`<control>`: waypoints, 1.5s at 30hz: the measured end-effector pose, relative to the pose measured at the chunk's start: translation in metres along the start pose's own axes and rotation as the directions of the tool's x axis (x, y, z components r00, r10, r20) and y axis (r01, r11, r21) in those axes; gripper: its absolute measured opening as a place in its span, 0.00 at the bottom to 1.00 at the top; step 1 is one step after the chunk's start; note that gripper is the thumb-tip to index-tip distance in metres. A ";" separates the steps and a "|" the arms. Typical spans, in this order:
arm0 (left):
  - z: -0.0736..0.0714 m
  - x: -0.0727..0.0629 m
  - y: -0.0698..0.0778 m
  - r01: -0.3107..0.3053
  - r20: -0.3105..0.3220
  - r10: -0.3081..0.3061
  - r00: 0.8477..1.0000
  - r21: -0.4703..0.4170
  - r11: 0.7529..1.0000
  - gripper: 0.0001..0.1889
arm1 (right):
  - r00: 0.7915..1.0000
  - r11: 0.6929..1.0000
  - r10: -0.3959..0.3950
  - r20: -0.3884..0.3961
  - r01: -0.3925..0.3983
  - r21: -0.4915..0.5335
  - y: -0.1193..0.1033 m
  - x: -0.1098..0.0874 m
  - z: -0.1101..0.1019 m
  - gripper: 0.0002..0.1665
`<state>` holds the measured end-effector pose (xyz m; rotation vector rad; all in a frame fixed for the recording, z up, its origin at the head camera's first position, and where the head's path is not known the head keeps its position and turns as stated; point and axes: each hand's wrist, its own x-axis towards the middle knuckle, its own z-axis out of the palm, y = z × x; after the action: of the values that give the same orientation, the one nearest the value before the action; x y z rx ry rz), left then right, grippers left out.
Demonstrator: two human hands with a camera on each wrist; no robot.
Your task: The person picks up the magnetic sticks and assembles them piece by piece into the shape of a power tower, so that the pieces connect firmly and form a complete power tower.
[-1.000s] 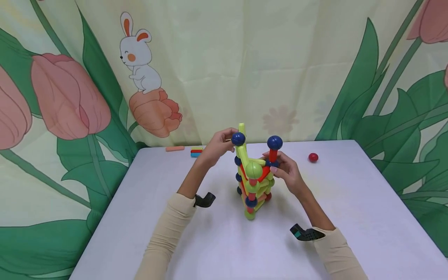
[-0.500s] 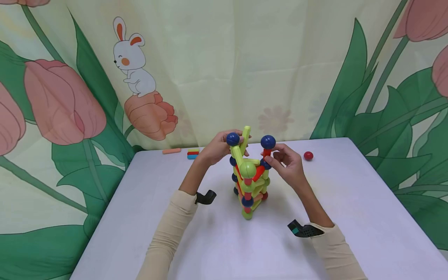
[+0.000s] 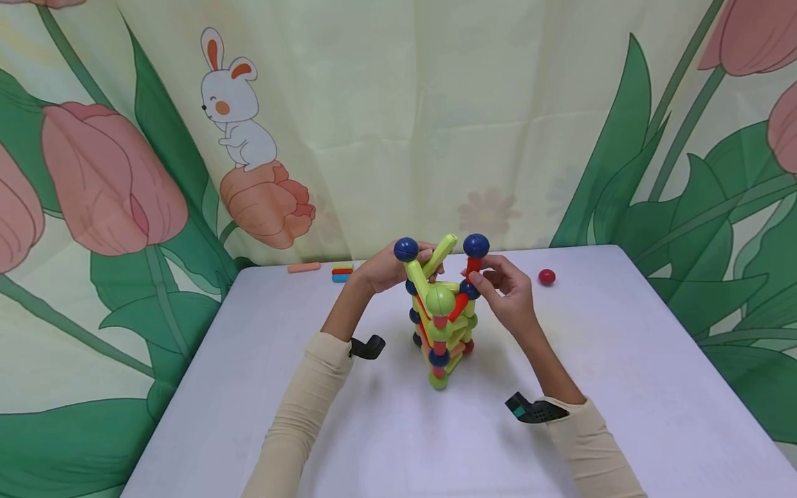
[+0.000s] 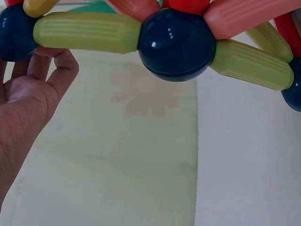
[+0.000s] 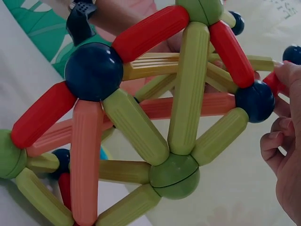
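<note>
A tower of magnetic sticks and balls stands on the table, with a large green ball (image 3: 440, 300) at its near top corner. Behind the upper left blue ball (image 3: 406, 249), my left hand (image 3: 387, 268) grips a yellow-green stick (image 3: 443, 250) that tilts up to the right; its lower end is hidden. With thumb and fingers my right hand (image 3: 513, 294) pinches a red stick (image 3: 474, 265) between two blue balls, the upper one (image 3: 476, 245) larger. The left wrist view shows my left hand (image 4: 35, 92) partly behind a blue ball (image 4: 16, 33).
A loose red ball (image 3: 546, 277) lies at the back right of the white table (image 3: 386, 443). Near the back left edge are a salmon stick (image 3: 304, 268) and a small group of yellow, red and blue sticks (image 3: 342, 272). A printed curtain (image 3: 373, 138) hangs behind.
The yellow-green stick in my left hand has swung from upright to leaning right. My right hand has shifted its fingers up from the lower blue ball onto the red stick.
</note>
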<state>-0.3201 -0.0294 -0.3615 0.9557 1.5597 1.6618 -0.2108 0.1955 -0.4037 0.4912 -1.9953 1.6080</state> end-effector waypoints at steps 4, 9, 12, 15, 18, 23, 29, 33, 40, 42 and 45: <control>-0.002 0.003 0.000 0.020 0.036 -0.021 0.999 0.024 1.000 0.17 | 1.000 1.000 0.012 -0.014 -0.012 0.004 0.002 0.002 0.002 0.16; -0.004 0.006 0.001 0.026 0.070 -0.031 0.997 0.069 0.997 0.16 | 0.999 0.999 0.025 -0.026 -0.023 0.046 0.002 0.005 0.004 0.16; -0.005 0.006 0.000 0.027 0.067 -0.032 0.997 0.081 0.996 0.17 | 0.999 0.997 0.036 -0.008 -0.035 0.069 0.001 0.006 0.004 0.17; -0.006 0.006 -0.003 0.028 0.047 -0.032 0.998 0.091 0.996 0.18 | 0.999 0.997 0.051 -0.002 -0.051 0.062 0.000 0.005 0.005 0.18; -0.007 0.005 -0.008 0.021 0.029 -0.025 0.999 0.107 0.994 0.21 | 0.997 0.997 0.067 -0.040 -0.065 0.041 -0.001 0.002 0.006 0.20; -0.012 -0.004 -0.017 0.032 -0.023 -0.030 0.999 0.103 0.994 0.19 | 0.989 1.000 0.022 -0.149 -0.021 0.009 -0.005 -0.013 0.009 0.24; -0.035 -0.023 -0.036 0.123 -0.158 -0.113 0.981 0.056 0.991 0.18 | 0.950 0.957 -0.272 -0.153 0.249 -0.149 -0.015 -0.034 0.018 0.28; -0.062 -0.044 -0.050 0.190 -0.334 -0.167 0.928 0.037 0.981 0.17 | 0.893 0.864 -0.447 -0.047 0.417 -0.284 -0.015 -0.043 0.027 0.39; -0.109 -0.082 -0.079 0.195 -0.748 -0.224 0.624 -0.129 0.972 0.17 | 0.827 0.663 -0.550 0.114 0.516 -0.543 -0.025 -0.047 0.041 0.34; -0.122 -0.094 -0.088 0.171 -0.842 -0.209 0.497 -0.141 0.975 0.14 | 0.823 0.625 -0.554 0.128 0.512 -0.590 -0.027 -0.048 0.044 0.33; -0.140 -0.115 -0.100 0.178 -0.935 -0.141 0.326 -0.086 0.980 0.12 | 0.827 0.603 -0.548 0.129 0.497 -0.625 -0.030 -0.050 0.048 0.33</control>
<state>-0.3820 -0.1920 -0.4728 -0.3783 2.2848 2.1728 -0.1618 0.1398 -0.4178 0.6457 -1.9296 0.5163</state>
